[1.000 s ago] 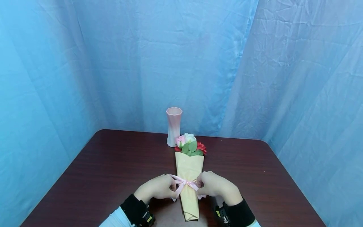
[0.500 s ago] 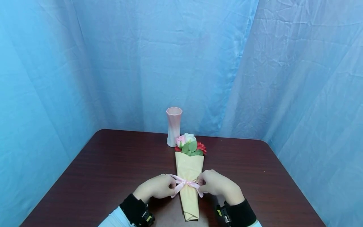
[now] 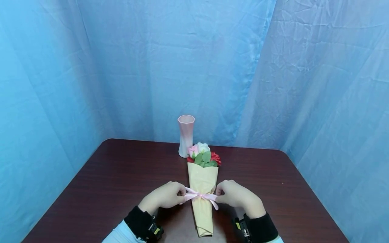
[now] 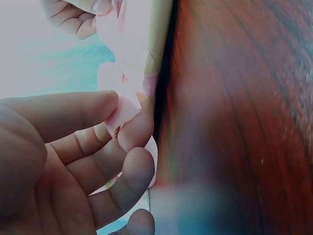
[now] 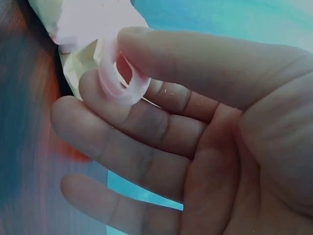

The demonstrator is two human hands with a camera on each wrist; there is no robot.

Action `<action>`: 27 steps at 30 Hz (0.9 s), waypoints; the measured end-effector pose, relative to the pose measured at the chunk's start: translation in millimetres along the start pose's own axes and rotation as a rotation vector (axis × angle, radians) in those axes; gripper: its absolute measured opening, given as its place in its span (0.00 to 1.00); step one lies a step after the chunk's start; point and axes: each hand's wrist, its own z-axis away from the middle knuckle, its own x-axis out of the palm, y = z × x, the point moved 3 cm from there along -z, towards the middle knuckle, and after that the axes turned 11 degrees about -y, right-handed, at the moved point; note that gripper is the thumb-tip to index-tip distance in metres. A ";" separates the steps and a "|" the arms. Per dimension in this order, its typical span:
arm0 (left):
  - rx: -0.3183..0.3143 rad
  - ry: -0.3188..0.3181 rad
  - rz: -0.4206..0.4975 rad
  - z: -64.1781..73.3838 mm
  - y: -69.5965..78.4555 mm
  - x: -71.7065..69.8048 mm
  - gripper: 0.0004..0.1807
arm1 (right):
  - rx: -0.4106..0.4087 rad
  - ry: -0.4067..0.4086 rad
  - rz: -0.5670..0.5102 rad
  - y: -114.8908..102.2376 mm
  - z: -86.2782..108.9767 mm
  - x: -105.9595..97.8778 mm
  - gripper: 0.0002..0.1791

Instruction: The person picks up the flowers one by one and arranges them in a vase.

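Note:
A bouquet in cream wrapping paper (image 3: 203,177) lies on the table, its flowers toward the far side. Around its middle runs a pink ribbon (image 3: 199,195) tied in a bow. At the bow's left side, my left hand (image 3: 166,195) pinches the ribbon (image 4: 125,111) between thumb and forefinger, the other fingers loosely bent. On the other side my right hand (image 3: 237,195) grips a loop of ribbon (image 5: 128,94) between thumb and fingers. One ribbon tail hangs below the right fingertips. A white rose (image 3: 203,147), a pink rose (image 3: 193,151) and red blooms (image 3: 215,157) show above the paper.
Behind the bouquet, close to the flowers, stands a tall pink and white vase (image 3: 186,136). The dark brown table (image 3: 136,165) has rounded far corners. Blue curtains (image 3: 188,67) hang along its back and sides.
Both hands have drawn apart and slightly away from the body, the left going left and the right going right. The ribbon between them is stretched more sideways; the bouquet has stayed put.

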 end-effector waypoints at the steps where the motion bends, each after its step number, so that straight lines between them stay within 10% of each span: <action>1: -0.007 0.006 0.007 0.0 -0.6 -0.5 0.14 | 0.007 0.002 -0.005 0.7 0.8 -0.6 0.11; 27: -0.014 0.104 0.042 2.0 -1.0 -8.4 0.08 | -0.037 0.049 -0.029 -7.7 12.7 -11.5 0.09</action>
